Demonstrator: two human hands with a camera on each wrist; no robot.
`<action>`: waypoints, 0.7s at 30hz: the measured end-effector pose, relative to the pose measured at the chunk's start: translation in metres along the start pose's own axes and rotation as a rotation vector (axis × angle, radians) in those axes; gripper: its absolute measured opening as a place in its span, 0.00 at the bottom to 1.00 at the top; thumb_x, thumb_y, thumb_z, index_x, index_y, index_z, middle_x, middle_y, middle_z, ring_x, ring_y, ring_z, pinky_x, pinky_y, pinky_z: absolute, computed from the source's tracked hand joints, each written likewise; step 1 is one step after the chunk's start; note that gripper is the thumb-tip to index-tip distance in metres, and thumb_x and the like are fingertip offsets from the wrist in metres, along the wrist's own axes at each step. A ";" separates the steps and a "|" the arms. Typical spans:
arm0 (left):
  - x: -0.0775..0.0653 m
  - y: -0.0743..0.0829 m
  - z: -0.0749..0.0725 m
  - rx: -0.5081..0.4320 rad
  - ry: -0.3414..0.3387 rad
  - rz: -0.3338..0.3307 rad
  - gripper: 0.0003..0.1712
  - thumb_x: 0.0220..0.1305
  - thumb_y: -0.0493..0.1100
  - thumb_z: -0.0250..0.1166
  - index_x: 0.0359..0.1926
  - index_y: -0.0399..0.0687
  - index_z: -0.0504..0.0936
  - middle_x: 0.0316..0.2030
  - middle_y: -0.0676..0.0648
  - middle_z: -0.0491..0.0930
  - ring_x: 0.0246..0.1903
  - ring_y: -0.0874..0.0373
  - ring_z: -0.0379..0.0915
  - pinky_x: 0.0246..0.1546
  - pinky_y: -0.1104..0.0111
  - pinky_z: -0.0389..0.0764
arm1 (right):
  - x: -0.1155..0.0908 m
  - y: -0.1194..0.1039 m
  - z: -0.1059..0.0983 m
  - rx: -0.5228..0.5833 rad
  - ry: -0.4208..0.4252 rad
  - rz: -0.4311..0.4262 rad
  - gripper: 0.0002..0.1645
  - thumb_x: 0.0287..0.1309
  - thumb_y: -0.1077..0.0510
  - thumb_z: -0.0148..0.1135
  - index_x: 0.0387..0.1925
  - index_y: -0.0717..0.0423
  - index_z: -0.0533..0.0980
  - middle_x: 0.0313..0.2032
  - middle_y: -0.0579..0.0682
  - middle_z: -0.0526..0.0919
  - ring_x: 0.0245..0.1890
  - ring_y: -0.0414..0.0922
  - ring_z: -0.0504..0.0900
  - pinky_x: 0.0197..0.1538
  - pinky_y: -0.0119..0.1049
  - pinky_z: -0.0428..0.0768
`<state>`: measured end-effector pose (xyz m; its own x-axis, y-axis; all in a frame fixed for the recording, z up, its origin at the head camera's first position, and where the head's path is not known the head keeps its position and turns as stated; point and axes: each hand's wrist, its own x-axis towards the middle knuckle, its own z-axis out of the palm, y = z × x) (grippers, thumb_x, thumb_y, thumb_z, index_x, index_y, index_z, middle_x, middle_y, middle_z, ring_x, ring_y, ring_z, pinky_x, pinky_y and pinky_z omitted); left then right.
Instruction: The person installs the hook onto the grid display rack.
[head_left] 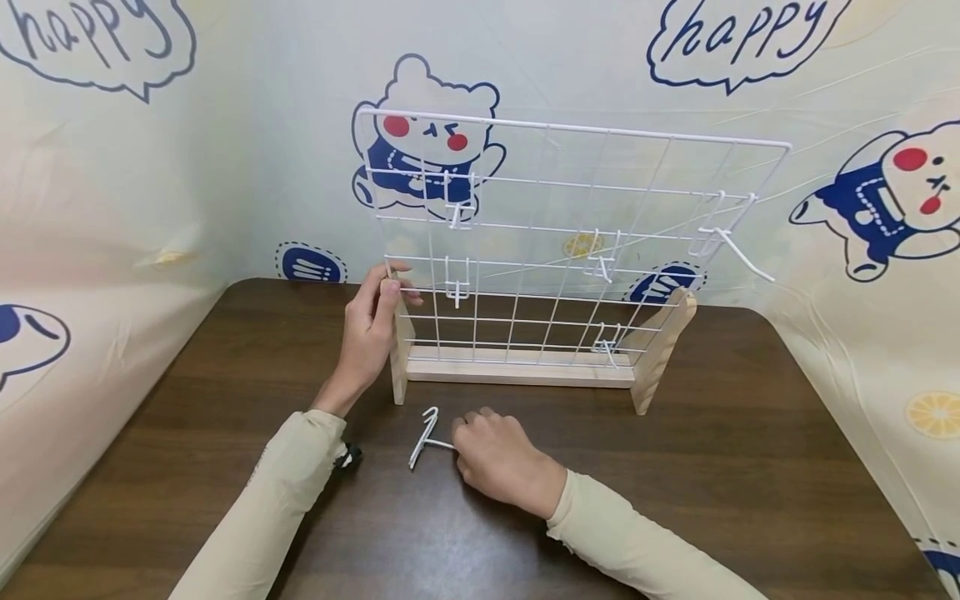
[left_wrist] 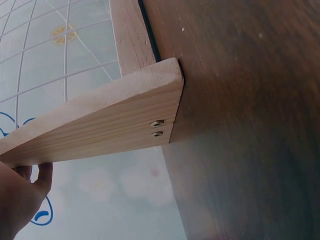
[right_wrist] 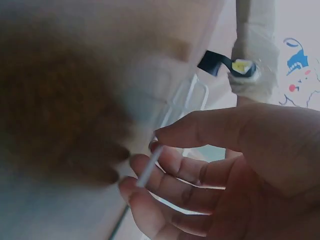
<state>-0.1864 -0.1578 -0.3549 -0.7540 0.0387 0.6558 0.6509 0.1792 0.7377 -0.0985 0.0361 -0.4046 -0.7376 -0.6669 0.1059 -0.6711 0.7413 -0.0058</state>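
A white wire grid rack [head_left: 551, 183] with a wooden base stands on the table, leaning back. My left hand [head_left: 367, 325] grips the upper end of its left wooden side piece [head_left: 399, 358], thumb in front; in the left wrist view the fingers [left_wrist: 45, 175] curl around that wood. Just in front of the rack, my right hand [head_left: 506, 462] pinches the prong of a white wire hook [head_left: 425, 437] low over the table. In the right wrist view the thumb and fingers of the right hand [right_wrist: 225, 165] hold that hook [right_wrist: 186, 102], whose looped end points away from the palm.
Several white hooks hang on the grid, among them an upper left one [head_left: 457, 208] and a right one [head_left: 723, 237] whose prong juts past the frame. The brown table [head_left: 720, 500] meets a printed cloth backdrop [head_left: 262, 167] behind and at both sides.
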 end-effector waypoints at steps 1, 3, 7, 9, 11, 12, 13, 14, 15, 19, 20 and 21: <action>0.000 0.000 0.000 0.000 0.001 -0.001 0.16 0.78 0.34 0.45 0.58 0.29 0.71 0.40 0.26 0.78 0.40 0.31 0.79 0.50 0.61 0.78 | 0.000 0.001 -0.002 0.013 -0.005 0.002 0.08 0.52 0.61 0.66 0.24 0.53 0.73 0.23 0.48 0.78 0.25 0.46 0.79 0.21 0.39 0.76; 0.000 0.001 0.000 0.002 0.001 -0.002 0.16 0.78 0.34 0.44 0.58 0.29 0.71 0.40 0.25 0.78 0.40 0.31 0.79 0.50 0.64 0.78 | 0.001 0.005 -0.004 0.042 0.004 -0.002 0.09 0.54 0.61 0.65 0.24 0.53 0.72 0.21 0.47 0.77 0.24 0.46 0.80 0.20 0.39 0.77; 0.000 0.002 0.000 0.012 0.001 -0.006 0.16 0.78 0.34 0.44 0.58 0.29 0.71 0.40 0.27 0.78 0.41 0.32 0.79 0.51 0.64 0.77 | 0.003 0.013 -0.011 0.116 0.046 -0.021 0.12 0.57 0.63 0.64 0.23 0.53 0.70 0.18 0.45 0.74 0.20 0.45 0.81 0.17 0.39 0.74; 0.000 0.002 0.000 0.016 0.000 -0.008 0.16 0.78 0.34 0.44 0.58 0.30 0.71 0.40 0.27 0.78 0.41 0.32 0.79 0.51 0.61 0.77 | 0.003 0.016 -0.014 0.148 0.066 -0.035 0.13 0.56 0.63 0.65 0.22 0.51 0.70 0.17 0.44 0.72 0.18 0.43 0.79 0.17 0.37 0.73; 0.000 0.001 0.001 0.017 0.000 -0.008 0.16 0.78 0.34 0.44 0.58 0.29 0.71 0.40 0.27 0.78 0.41 0.32 0.79 0.51 0.58 0.77 | 0.004 0.019 -0.018 0.174 0.080 -0.050 0.14 0.56 0.63 0.66 0.22 0.50 0.70 0.17 0.42 0.72 0.18 0.41 0.77 0.17 0.36 0.72; 0.000 0.001 0.001 0.016 0.000 -0.009 0.16 0.78 0.34 0.44 0.58 0.29 0.71 0.40 0.27 0.78 0.41 0.32 0.79 0.51 0.58 0.77 | 0.004 0.020 -0.020 0.185 0.084 -0.056 0.14 0.55 0.64 0.66 0.22 0.50 0.71 0.17 0.42 0.72 0.18 0.39 0.76 0.18 0.35 0.72; 0.000 0.001 0.001 0.014 0.000 -0.009 0.16 0.78 0.34 0.44 0.58 0.29 0.71 0.40 0.27 0.78 0.41 0.32 0.79 0.51 0.58 0.77 | 0.004 0.020 -0.021 0.193 0.087 -0.062 0.13 0.55 0.63 0.67 0.22 0.49 0.71 0.17 0.41 0.72 0.18 0.39 0.75 0.18 0.34 0.72; 0.000 0.001 0.001 0.010 0.000 -0.008 0.17 0.78 0.34 0.44 0.58 0.28 0.71 0.40 0.26 0.78 0.41 0.32 0.79 0.51 0.58 0.77 | 0.004 0.021 -0.023 0.203 0.091 -0.066 0.13 0.55 0.64 0.67 0.22 0.49 0.72 0.18 0.40 0.73 0.19 0.38 0.75 0.19 0.34 0.73; 0.000 0.001 0.001 0.007 0.001 -0.009 0.17 0.78 0.34 0.44 0.58 0.28 0.71 0.40 0.27 0.78 0.40 0.32 0.79 0.50 0.59 0.77 | 0.004 0.021 -0.024 0.211 0.094 -0.069 0.12 0.54 0.64 0.67 0.22 0.49 0.73 0.18 0.40 0.74 0.19 0.37 0.75 0.20 0.33 0.73; 0.000 0.000 0.000 -0.001 0.006 -0.007 0.16 0.78 0.34 0.44 0.58 0.29 0.71 0.39 0.27 0.78 0.40 0.31 0.79 0.49 0.60 0.78 | 0.005 0.019 -0.029 0.261 0.110 -0.066 0.10 0.54 0.64 0.67 0.23 0.49 0.76 0.20 0.39 0.76 0.20 0.35 0.74 0.23 0.31 0.74; 0.000 -0.001 0.000 -0.003 0.006 -0.006 0.16 0.78 0.34 0.44 0.58 0.29 0.71 0.39 0.27 0.78 0.40 0.31 0.79 0.49 0.60 0.78 | 0.005 0.019 -0.029 0.278 0.115 -0.063 0.09 0.54 0.63 0.67 0.24 0.49 0.76 0.20 0.39 0.77 0.20 0.34 0.74 0.24 0.31 0.74; 0.000 -0.001 0.001 -0.003 0.006 -0.006 0.16 0.78 0.34 0.45 0.58 0.29 0.71 0.39 0.28 0.78 0.40 0.31 0.78 0.49 0.60 0.78 | 0.005 0.018 -0.029 0.295 0.120 -0.061 0.08 0.54 0.63 0.66 0.24 0.49 0.77 0.21 0.39 0.78 0.21 0.33 0.74 0.25 0.30 0.75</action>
<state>-0.1868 -0.1574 -0.3557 -0.7575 0.0316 0.6521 0.6463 0.1770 0.7423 -0.1122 0.0478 -0.3749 -0.6934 -0.6826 0.2310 -0.7192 0.6352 -0.2816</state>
